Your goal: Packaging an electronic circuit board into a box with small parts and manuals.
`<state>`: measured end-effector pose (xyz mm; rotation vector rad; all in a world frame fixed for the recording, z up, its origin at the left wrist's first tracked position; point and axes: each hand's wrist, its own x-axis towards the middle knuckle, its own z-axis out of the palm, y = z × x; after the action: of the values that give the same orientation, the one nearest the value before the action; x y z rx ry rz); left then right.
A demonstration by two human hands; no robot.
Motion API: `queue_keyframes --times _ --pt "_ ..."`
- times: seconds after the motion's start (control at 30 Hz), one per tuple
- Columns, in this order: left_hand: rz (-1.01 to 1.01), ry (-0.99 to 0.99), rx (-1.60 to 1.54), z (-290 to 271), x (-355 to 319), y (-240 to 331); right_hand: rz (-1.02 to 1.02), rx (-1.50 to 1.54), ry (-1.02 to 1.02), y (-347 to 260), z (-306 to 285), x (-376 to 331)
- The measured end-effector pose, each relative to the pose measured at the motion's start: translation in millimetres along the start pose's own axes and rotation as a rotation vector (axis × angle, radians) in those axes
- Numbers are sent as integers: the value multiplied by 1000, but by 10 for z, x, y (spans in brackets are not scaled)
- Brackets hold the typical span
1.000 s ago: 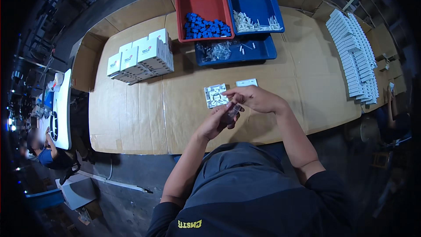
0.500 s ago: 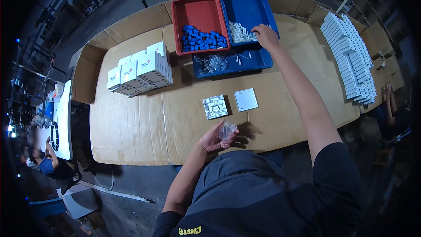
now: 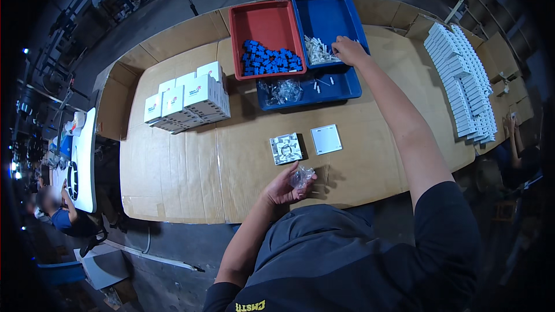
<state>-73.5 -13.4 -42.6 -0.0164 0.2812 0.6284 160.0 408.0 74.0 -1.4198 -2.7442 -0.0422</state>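
My left hand (image 3: 283, 187) is closed around a small crumpled clear plastic bag (image 3: 302, 178) near the front edge of the table. My right hand (image 3: 350, 51) reaches far forward into a blue bin (image 3: 324, 8), its fingertips pinched together at the pile of small white plugs (image 3: 318, 51). What those fingers hold, if anything, is too small to make out. Just beyond my left hand lies a square white piece with a grey patterned face (image 3: 285, 149). Beside it on the right is a flat white square plate (image 3: 326, 139).
A red bin (image 3: 260, 20) holds blue plastic pieces (image 3: 269, 59). In front, a shallow blue tray (image 3: 341, 89) carries clear bags (image 3: 286, 91) and several white bits. White boxes (image 3: 188, 99) stand left; tall white stacks (image 3: 462, 84) stand right. Other people sit at both sides.
The whole view has shifted slightly, so the bins and table sit a little lower. My right hand has moved slightly left over the white plugs; my left keeps the clear bag.
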Motion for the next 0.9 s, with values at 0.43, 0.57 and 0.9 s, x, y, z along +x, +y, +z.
queue_keyframes --times 0.43,0.57,0.9 --pt "57 -61 77 13 -54 -71 204 1706 202 -393 -466 -682" --pt "105 -52 85 23 -45 -55 201 1576 74 -848 -385 -1290" --pt "122 -33 -22 -94 42 -42 113 1377 -274 -2039 86 -2490"
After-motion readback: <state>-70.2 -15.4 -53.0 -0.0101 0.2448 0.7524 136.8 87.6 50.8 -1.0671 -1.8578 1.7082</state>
